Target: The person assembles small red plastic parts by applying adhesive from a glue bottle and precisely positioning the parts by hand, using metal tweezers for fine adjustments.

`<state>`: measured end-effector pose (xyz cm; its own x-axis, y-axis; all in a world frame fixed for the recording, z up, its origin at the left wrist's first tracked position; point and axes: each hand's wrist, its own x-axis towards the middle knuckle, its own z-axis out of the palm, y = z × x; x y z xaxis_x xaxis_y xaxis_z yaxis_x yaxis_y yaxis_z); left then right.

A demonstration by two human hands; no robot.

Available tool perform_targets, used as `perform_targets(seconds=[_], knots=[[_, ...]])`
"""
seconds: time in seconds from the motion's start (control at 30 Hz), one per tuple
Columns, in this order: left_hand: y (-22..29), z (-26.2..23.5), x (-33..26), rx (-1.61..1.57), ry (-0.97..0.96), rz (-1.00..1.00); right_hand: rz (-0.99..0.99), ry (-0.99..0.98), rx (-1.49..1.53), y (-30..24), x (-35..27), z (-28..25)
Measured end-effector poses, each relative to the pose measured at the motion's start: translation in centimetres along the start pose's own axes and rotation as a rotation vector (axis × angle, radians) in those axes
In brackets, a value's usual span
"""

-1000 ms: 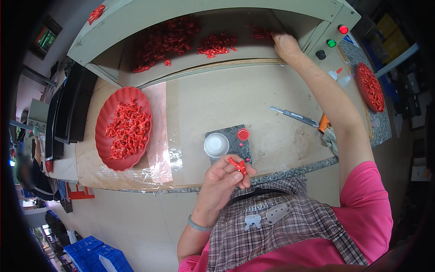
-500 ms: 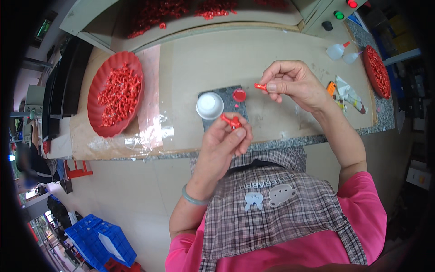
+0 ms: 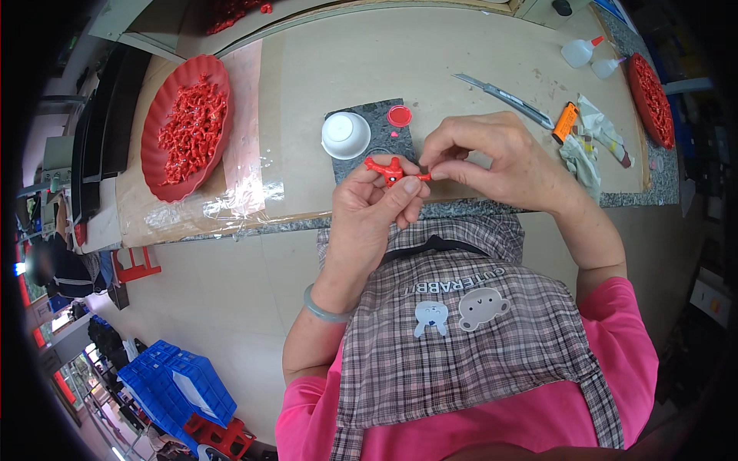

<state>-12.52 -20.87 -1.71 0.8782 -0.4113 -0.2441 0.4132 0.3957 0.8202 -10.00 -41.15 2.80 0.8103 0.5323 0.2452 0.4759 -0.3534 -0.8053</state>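
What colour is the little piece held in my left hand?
The small piece in your left hand is red, seen in the head view.

I'm in a workshop: heaped red parts (image 3: 191,127), a utility knife (image 3: 511,101) and squeeze bottles (image 3: 576,53) share my worktop (image 3: 346,69).

Blue crates (image 3: 150,384) stand near a red stool (image 3: 140,273), lower left.

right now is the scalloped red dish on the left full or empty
Partly full: the red dish holds a heap of small red pieces, while bare dish shows around them near its rim.
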Motion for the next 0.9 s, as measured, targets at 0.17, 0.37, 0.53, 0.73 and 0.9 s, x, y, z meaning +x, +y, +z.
perform_targets(seconds=[0.17, 0.37, 0.53, 0.73, 0.9], knots=[[-0.1, 0.1, 0.2, -0.015, 0.029, 0.073, 0.324, 0.083, 0.425, 0.9, -1.4, 2.1], [-0.3, 0.0, 0.3, 0.055, 0.027, 0.115, 0.465, 0.214, 0.719, 0.9, -2.0, 3.7], [0.0, 0.2, 0.3, 0.098, 0.039, 0.093, 0.366, 0.261, 0.786, 1.8, -2.3, 4.2], [0.1, -0.1, 0.3, 0.072, 0.037, 0.036, 0.457, 0.192, 0.764, 1.8, -1.8, 3.7], [0.1, -0.4, 0.4, 0.001, -0.007, 0.011, 0.454, 0.174, 0.763, 2.0, -1.8, 3.3]])
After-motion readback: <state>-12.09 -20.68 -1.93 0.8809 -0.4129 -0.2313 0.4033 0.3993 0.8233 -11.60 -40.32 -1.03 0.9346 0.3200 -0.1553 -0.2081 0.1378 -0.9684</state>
